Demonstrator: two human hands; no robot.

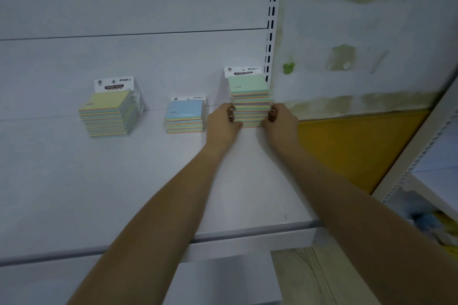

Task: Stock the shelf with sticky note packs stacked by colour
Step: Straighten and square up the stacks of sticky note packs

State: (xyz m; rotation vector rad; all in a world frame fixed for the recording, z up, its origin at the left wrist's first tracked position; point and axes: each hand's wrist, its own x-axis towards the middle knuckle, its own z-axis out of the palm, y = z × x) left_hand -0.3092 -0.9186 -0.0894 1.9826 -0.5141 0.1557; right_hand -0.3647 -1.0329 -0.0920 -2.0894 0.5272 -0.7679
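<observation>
Both bare arms are reaching forward over a white shelf (104, 188) toward its back right corner. The left hand (221, 123) and the right hand (281, 122) are pressing against opposite sides of a tall stack of sticky note packs, the green stack (250, 100), named for the mint green sheet on its top pack. The left grip is curling around the stack's lower left edge, fingertips touching the sides of the packs; the right grip is doing the same on the lower right edge, so each hand is closing narrowly on the stack and the two are clamping it between them. The stack is sitting on the shelf, close to the back panel and just beside the slotted upright (272, 20) at the shelf's right end. A white header card printed "STICKY NOTE" is standing up behind its top pack.

Two more stacks are resting on the shelf to the left, well apart from the hands. The blue stack (184, 115), the shortest, is lying nearest, just left of the left hand. The yellow stack (107, 112) is standing farther left, its packs slightly fanned, with a header card at the back.

Beyond the upright, a stained wall (359, 32) is showing, with a yellow panel (352, 148) below it.
</observation>
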